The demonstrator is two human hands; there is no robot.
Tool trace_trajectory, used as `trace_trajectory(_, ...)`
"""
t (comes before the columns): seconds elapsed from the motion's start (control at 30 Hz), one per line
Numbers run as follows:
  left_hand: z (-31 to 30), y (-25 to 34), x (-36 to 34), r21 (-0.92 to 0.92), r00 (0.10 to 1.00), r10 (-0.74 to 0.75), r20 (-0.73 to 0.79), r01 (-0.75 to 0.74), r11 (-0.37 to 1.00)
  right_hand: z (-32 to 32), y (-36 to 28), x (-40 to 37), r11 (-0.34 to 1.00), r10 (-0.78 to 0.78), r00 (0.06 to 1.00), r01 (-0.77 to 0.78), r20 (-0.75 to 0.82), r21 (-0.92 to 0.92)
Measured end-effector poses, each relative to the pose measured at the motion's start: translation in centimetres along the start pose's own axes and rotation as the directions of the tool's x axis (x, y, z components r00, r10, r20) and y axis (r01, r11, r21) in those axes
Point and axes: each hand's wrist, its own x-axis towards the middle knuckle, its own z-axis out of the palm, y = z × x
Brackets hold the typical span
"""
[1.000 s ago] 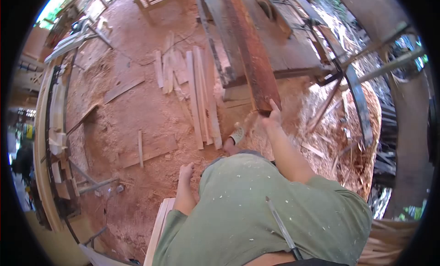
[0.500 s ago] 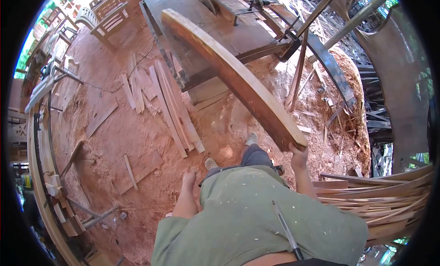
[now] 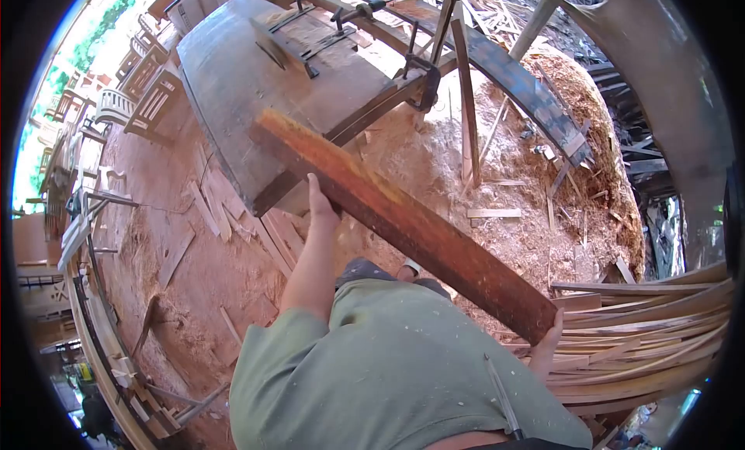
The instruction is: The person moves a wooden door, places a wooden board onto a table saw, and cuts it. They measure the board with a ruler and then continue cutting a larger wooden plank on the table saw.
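A long, thick wooden plank slants across the view, its reddish-brown face turned toward me. Its far end lies over the near edge of a saw table, and its near end is low on the right, close to my body. My left hand grips the plank's near side toward the far end, thumb up and the other fingers hidden beneath. Around the near end, my right hand is closed, partly hidden by the wood. A round saw blade sticks up from the table beyond the plank's far end.
Clamps hold parts at the table's right side. Stacked wooden strips lie at right. Offcuts litter the sawdust-covered floor below the table. Wooden chairs stand at far left, and long boards run along the left edge.
My left hand has risen from beside my body and taken hold of the plank. The plank has turned its broad face up, and its near end has come lower and to the right.
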Motion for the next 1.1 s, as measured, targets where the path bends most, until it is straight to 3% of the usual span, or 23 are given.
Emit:
trace_trajectory(0.07, 2.4, -3.2, 1.2, -0.136, 0.963, 0.250, 0.103, -0.235, 0.962, -3.5, 0.1, 0.9, 0.999, 0.007, 0.998, -0.010, -0.056, -0.051)
trace_trajectory(0.13, 5.0, -4.4, -2.4, -0.002, 0.984, 0.166, 0.066, -0.166, 0.986, -5.2, 0.1, -0.5, 0.998, 0.024, 0.999, -0.026, -0.039, -0.053)
trace_trajectory(0.2, 4.4, -7.1, -1.1, 0.116, 0.992, 0.124, -0.010, -0.122, 0.986, -5.2, -0.2, -2.3, 0.992, 0.119, 0.992, -0.117, -0.044, 0.046)
trace_trajectory(0.23, 4.4, -7.7, -0.2, 0.214, 0.993, 0.079, -0.089, -0.058, 0.975, -4.0, -0.1, -2.2, 0.993, 0.115, 0.993, -0.114, -0.036, 0.036)
trace_trajectory(0.27, 4.8, -7.4, 0.0, 0.197, 0.992, 0.075, -0.096, -0.055, 0.979, -2.6, 0.2, -2.9, 0.994, 0.112, 0.991, -0.112, -0.073, -0.003)
trace_trajectory(0.33, 6.3, -6.3, 0.7, 0.339, 0.971, 0.209, -0.114, -0.159, 0.927, 0.2, 1.3, -4.9, 0.991, 0.095, 0.983, -0.109, -0.157, -0.082)
trace_trajectory(0.43, 6.3, -3.5, 5.2, 0.300, 0.974, 0.172, -0.146, -0.122, 0.946, 1.1, 3.2, -6.3, 0.986, 0.056, 0.960, -0.096, -0.275, -0.134)
trace_trajectory(0.47, 6.7, -1.8, 5.5, 0.410, 0.963, 0.214, -0.161, -0.132, 0.902, 0.7, 5.0, -5.4, 0.978, 0.173, 0.957, -0.194, -0.233, -0.073)
trace_trajectory(0.5, 7.1, 0.2, 5.7, 0.514, 0.950, 0.261, -0.169, -0.141, 0.846, 0.2, 6.3, -4.6, 0.956, 0.285, 0.941, -0.293, -0.180, -0.015)
trace_trajectory(0.53, 7.4, 1.9, 6.0, 0.813, 0.888, 0.400, -0.225, -0.055, 0.580, 0.8, 7.1, -4.5, 0.957, 0.281, 0.940, -0.289, -0.195, -0.014)
trace_trajectory(0.57, 7.5, 3.4, 6.5, 0.967, 0.811, 0.545, -0.211, 0.094, 0.235, 3.2, 8.0, -4.4, 0.957, 0.284, 0.947, -0.290, -0.149, -0.014)
trace_trajectory(0.6, 7.2, 4.4, 7.3, 0.966, 0.816, 0.535, -0.219, 0.103, 0.238, 5.0, 8.5, -4.6, 0.956, 0.291, 0.951, -0.294, -0.103, -0.019)
trace_trajectory(0.67, 6.6, 6.7, 9.2, 0.999, 0.786, 0.618, -0.010, 0.034, -0.026, 8.3, 9.0, -5.0, 0.959, 0.270, 0.959, -0.276, -0.086, -0.058)
trace_trajectory(0.77, 6.0, 9.2, 12.3, 1.000, 0.848, 0.530, 0.006, -0.019, 0.020, 12.6, 9.4, -5.4, 0.962, 0.232, 0.970, -0.240, -0.070, -0.127)
trace_trajectory(0.93, 6.3, 10.7, 14.6, 0.987, 0.848, 0.530, -0.019, -0.069, 0.146, 17.7, 9.4, -6.4, 0.951, 0.185, 0.982, -0.191, -0.045, -0.242)
trace_trajectory(1.1, 6.3, 11.4, 15.3, 0.981, 0.841, 0.541, -0.016, -0.093, 0.172, 21.0, 9.0, -7.0, 0.933, 0.147, 0.988, -0.155, -0.049, -0.325)
